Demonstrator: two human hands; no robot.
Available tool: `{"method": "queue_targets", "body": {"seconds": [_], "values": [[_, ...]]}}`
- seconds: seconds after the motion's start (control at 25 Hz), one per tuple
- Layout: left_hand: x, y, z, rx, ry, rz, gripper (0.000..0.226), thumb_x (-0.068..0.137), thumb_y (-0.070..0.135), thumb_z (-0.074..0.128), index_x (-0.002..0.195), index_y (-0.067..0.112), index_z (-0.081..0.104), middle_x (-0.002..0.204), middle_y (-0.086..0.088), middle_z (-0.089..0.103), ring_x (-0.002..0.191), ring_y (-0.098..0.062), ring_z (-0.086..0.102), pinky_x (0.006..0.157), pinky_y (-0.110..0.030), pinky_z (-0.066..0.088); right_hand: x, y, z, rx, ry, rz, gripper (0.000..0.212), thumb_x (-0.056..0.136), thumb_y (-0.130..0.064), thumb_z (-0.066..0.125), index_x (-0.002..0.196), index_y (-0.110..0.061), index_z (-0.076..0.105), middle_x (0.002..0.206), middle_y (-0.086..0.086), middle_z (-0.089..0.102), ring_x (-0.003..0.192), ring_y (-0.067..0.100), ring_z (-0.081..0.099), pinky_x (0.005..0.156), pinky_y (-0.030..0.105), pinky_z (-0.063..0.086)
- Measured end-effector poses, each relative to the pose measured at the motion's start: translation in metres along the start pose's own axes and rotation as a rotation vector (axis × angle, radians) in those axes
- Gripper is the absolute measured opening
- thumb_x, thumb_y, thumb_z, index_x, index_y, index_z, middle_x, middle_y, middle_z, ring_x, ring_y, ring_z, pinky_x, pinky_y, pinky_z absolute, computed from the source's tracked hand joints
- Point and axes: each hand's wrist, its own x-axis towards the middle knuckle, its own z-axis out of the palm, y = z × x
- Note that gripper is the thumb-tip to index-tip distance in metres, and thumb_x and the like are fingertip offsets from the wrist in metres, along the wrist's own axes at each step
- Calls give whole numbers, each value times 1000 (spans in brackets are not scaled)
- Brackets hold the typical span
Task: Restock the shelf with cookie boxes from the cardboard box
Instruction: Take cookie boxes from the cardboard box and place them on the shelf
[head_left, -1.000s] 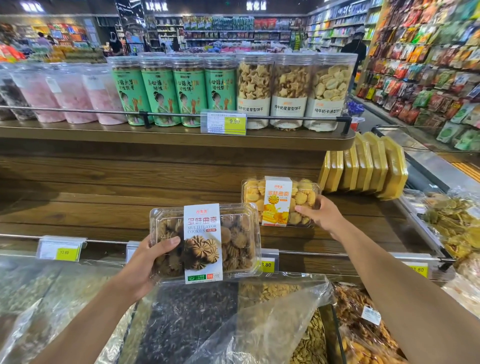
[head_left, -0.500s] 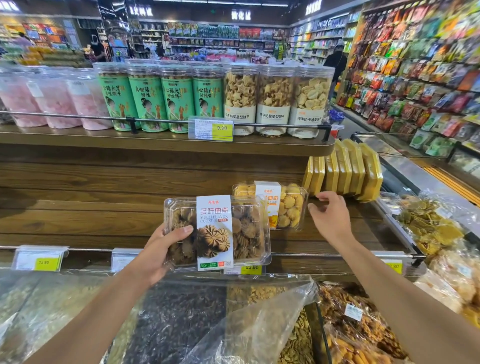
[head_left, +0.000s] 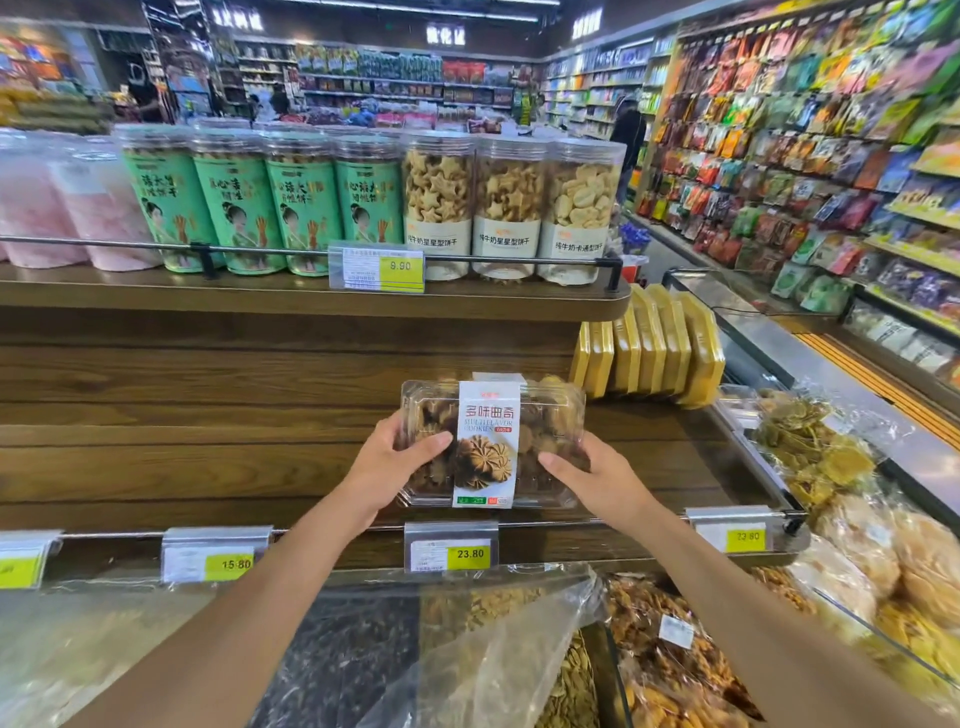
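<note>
Both hands on the cookie box, centre of frame: left hand grips its left end, thumb across the lid, and right hand holds the lower right corner. The box is tilted label-up over the wooden shelf, above the 23.80 tag; I cannot tell whether its base touches the boards. To seat it well, I judge: lower it flat, slide it back square against the box behind, label out, left of the yellow packs, inside the rail, then release.
</note>
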Motion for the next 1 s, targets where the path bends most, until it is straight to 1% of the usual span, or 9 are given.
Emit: {"method": "queue_targets", "body": {"seconds": [0.08,0.12,0.2,0.28,0.4,0.56,0.76,0.92,1.0], "values": [[5,-4,4,223,95,35,53,89,44,78,137,34,58,133,3,51,117,-14,55,100,-32,47,4,8,1,-43,25,-9,48,94,-45,66,136,-26,52,121,-12,66,109,5,61,94,26,51],[6,-6,6,288,121,59,57,88,43,78,140,33,56,131,4,50,115,-13,54,99,-31,47,5,9,1,-60,32,-15,50,94,-43,67,137,-24,51,122,-10,65,110,6,60,96,26,49],[9,-8,7,349,141,85,64,85,44,81,142,31,54,129,5,52,113,-12,53,101,-34,50,7,13,2,-72,31,-18,54,94,-41,69,140,-22,48,123,-9,63,111,7,57,96,24,44],[11,-12,4,394,138,86,72,82,44,84,145,30,52,133,6,52,119,-12,51,108,-40,49,8,14,3,-87,2,-9,55,93,-39,70,141,-22,48,123,-10,63,111,7,56,96,24,43],[11,-17,-1,413,108,72,79,79,41,87,147,32,50,137,7,53,127,-14,51,113,-44,46,7,18,6,-118,-15,-6,57,92,-37,72,141,-22,48,126,-7,64,113,10,58,97,25,43],[9,-22,-4,413,96,44,81,78,41,88,147,30,48,143,5,56,132,-17,52,113,-46,46,6,16,6,-139,-15,0,60,91,-38,74,141,-20,48,116,-11,61,107,8,56,93,24,42],[3,-16,-6,436,83,30,79,83,37,85,150,29,45,144,6,57,133,-16,52,112,-43,46,5,13,4,-156,-46,36,66,89,-40,74,145,-19,44,129,-3,63,112,11,56,97,27,44],[-10,-11,-13,469,83,34,76,85,40,82,150,30,45,140,15,53,131,-16,54,111,-42,45,-4,4,-1,-149,-39,70,70,90,-39,74,147,-17,41,133,-1,61,108,9,52,93,25,42],[-21,-10,-19,484,74,41,78,85,42,82,151,30,44,145,9,56,127,-18,58,109,-44,48,-10,1,-2,-168,-35,88,69,92,-38,72,148,-16,40,137,1,59,110,11,51,93,27,41]]}}
